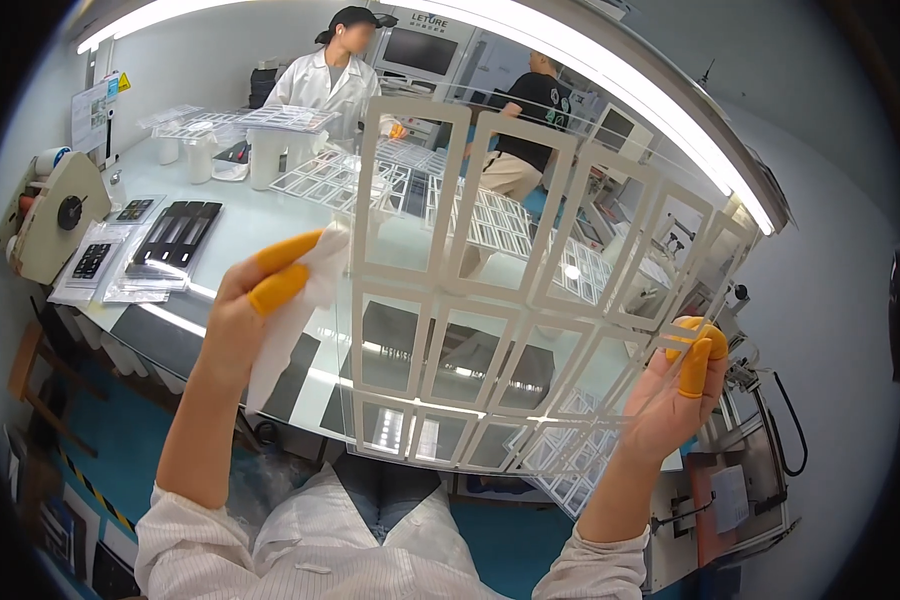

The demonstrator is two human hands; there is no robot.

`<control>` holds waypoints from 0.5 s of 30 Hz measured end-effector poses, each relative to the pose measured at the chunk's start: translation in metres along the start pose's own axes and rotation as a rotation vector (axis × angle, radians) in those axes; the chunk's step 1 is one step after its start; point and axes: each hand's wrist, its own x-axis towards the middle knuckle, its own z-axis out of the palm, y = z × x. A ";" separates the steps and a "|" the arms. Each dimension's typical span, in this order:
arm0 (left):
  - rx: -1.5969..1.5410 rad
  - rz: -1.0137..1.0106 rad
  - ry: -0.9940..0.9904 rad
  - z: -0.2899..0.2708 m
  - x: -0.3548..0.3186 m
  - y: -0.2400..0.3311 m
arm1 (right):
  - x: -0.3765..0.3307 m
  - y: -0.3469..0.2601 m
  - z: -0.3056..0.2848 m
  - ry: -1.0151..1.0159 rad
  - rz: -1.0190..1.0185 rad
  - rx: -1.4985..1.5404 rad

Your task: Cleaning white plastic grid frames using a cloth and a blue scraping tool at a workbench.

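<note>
A clear sheet printed with rows of white rectangular frames (455,288) is held up, tilted, in front of me. My right hand (682,375), with orange finger cots, grips its right edge. In my left hand (260,290), also in orange finger cots, a white wiping cloth (282,345) is pinched and hangs down beside the sheet's left edge. Whether the cloth touches the sheet I cannot tell. Through the sheet show more framed sheets (490,218) lying on the glossy white table (205,265).
White cylinders (266,158) bear stacked framed sheets (288,118) at the back left. Black slotted panels (177,235) and bagged parts (90,262) lie left, near a beige tape dispenser (55,215). A person in a white coat (325,85) stands across the table; another in black (535,110) is behind.
</note>
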 end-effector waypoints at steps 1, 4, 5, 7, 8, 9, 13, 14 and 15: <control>-0.152 -0.119 -0.004 0.004 0.013 0.003 | 0.000 -0.001 0.001 -0.006 0.010 0.009; -0.363 -0.177 -0.289 0.021 0.044 0.002 | -0.002 -0.002 0.000 -0.048 0.024 0.035; -0.425 -0.179 -0.357 0.026 0.053 0.000 | -0.002 -0.002 0.001 -0.087 0.029 0.059; -0.497 -0.192 -0.427 0.047 0.064 -0.003 | -0.003 -0.002 0.002 -0.118 0.051 0.064; -0.563 -0.210 -0.480 0.058 0.065 0.001 | -0.004 -0.003 0.003 -0.149 0.067 0.076; -0.629 -0.228 -0.538 0.065 0.065 0.004 | -0.004 -0.003 0.003 -0.149 0.071 0.073; -0.654 -0.128 -0.718 0.073 0.075 0.006 | -0.007 -0.002 0.001 -0.126 0.055 -0.015; -0.723 -0.152 -0.761 0.075 0.074 0.010 | -0.007 -0.001 -0.001 -0.111 0.040 -0.077; -0.788 -0.171 -0.801 0.075 0.075 0.015 | -0.007 -0.001 -0.002 -0.112 0.045 -0.075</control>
